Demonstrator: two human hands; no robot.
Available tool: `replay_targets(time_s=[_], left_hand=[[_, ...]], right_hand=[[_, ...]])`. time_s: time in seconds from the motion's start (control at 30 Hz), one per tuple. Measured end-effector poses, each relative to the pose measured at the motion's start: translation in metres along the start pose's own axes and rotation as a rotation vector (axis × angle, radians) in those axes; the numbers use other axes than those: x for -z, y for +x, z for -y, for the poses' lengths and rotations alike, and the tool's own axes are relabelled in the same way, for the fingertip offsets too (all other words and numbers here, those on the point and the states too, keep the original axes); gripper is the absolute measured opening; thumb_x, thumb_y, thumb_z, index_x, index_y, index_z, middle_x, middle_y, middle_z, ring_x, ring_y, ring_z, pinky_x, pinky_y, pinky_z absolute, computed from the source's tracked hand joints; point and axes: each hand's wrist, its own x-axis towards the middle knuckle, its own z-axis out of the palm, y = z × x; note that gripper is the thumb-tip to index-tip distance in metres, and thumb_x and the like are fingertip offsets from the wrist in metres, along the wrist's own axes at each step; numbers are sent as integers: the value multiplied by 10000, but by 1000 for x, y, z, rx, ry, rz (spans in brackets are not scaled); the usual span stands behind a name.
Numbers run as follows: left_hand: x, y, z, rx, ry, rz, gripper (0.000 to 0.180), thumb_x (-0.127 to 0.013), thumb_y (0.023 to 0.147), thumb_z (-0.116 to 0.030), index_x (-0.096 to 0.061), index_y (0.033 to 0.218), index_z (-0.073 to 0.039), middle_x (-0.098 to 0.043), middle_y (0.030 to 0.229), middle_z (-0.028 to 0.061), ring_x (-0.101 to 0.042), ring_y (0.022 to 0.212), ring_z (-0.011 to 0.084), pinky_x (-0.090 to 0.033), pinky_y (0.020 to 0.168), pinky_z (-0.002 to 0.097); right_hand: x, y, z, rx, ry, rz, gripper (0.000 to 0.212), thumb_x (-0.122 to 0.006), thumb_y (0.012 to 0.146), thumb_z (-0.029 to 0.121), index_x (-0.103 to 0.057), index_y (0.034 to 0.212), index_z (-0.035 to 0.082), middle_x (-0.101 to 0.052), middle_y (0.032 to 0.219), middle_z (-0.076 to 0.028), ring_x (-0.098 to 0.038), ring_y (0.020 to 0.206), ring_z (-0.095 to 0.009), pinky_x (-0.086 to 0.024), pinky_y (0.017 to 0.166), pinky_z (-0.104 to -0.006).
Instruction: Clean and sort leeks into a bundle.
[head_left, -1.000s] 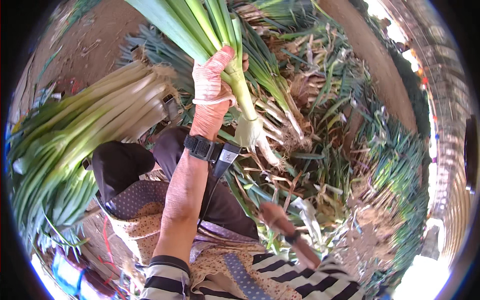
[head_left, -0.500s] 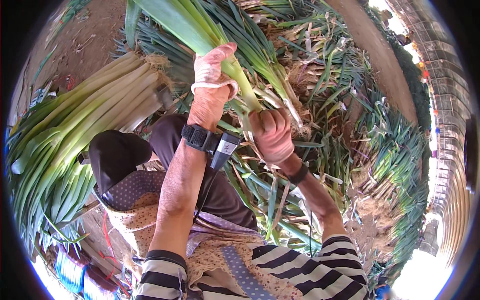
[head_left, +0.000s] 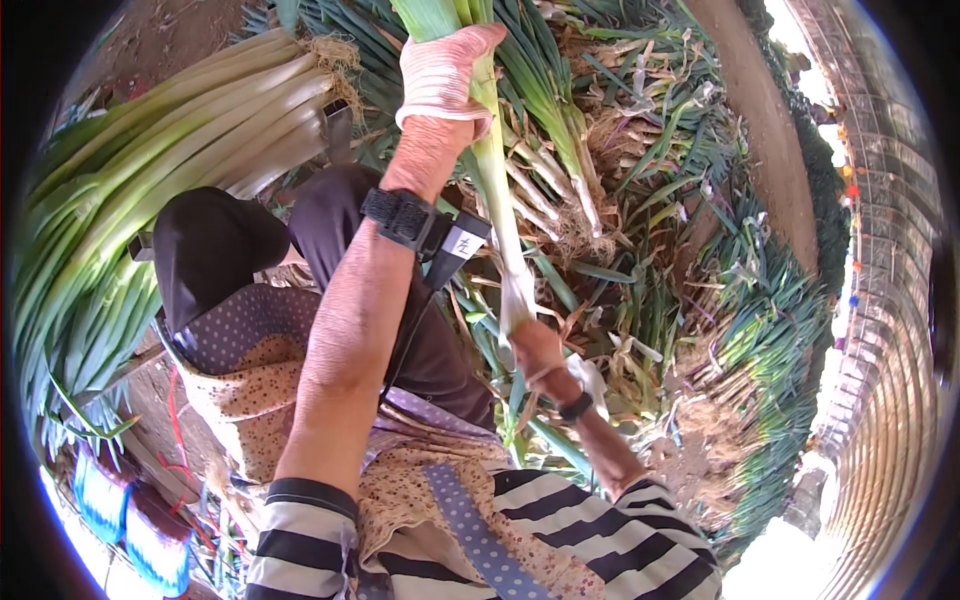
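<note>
A thick leek [head_left: 490,170] slants down in front of me, green leaves at the top and white stalk below. My left hand [head_left: 447,75], in a pale glove, is wrapped round its upper part. At the lower, white end is my right hand [head_left: 540,352], slightly blurred and closed on the leek's outer leaf; pale strips of leaf show beside the fingers. The root tip is hidden behind that hand. Right of the held stalk lie several smaller leeks [head_left: 555,190] with roots showing.
Cleaned leeks [head_left: 190,130] lie in a big bundle at the left, beside my knee. Stripped leaves [head_left: 640,300] litter the ground at the right, with another long pile of leeks [head_left: 770,390] beyond. Blue-wrapped bundles [head_left: 130,520] lie at lower left. A ribbed wall [head_left: 880,380] curves up at the far right.
My right hand has slid down along the stalk toward me, from its middle to the white end. More bare white stalk shows. My left hand keeps its hold, slightly higher in view.
</note>
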Motion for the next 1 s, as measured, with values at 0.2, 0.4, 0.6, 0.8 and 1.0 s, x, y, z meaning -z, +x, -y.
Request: replay_targets(time_s=[0.2,0.4,0.6,0.8,1.0], left_hand=[[-7,-18,18,243,-198,38,194,-773,693,-82,-685,833,19,-627,732,59,-581,577,175,-502,534,309],[6,-28,45,312,-59,110,238,-729,733,-94,-658,941,-3,-636,759,83,-608,587,201,-523,544,328],[24,16,-29,-18,-335,4,330,-678,754,-169,-581,1038,-32,-622,904,123,-608,795,233,-516,696,420],[37,29,-20,-65,-473,127,330,-681,760,-172,-588,1059,-69,-648,931,98,-637,838,271,-526,766,558],[32,24,-37,-64,-541,500,504,-720,686,-163,-530,1128,-10,-577,910,190,-511,808,265,-443,680,375]], right_hand=[[-60,-89,-43,-445,-228,462,117,-605,737,68,-664,833,100,-642,856,-157,-634,831,-349,-528,726,-438],[-83,-91,-31,-427,-164,609,153,-639,729,147,-687,861,87,-671,922,-159,-656,897,-334,-550,750,-395],[-212,-335,-112,-534,-129,735,211,-541,864,234,-646,977,90,-577,678,-60,-596,617,-202,-487,540,-379],[-96,-230,-83,-879,255,880,374,-623,838,275,-606,1141,57,-661,937,-162,-633,873,-263,-516,759,-402],[65,-66,-44,-772,297,-414,573,-747,726,374,-575,1174,62,-584,1124,-153,-568,1001,-296,-478,861,-397]])
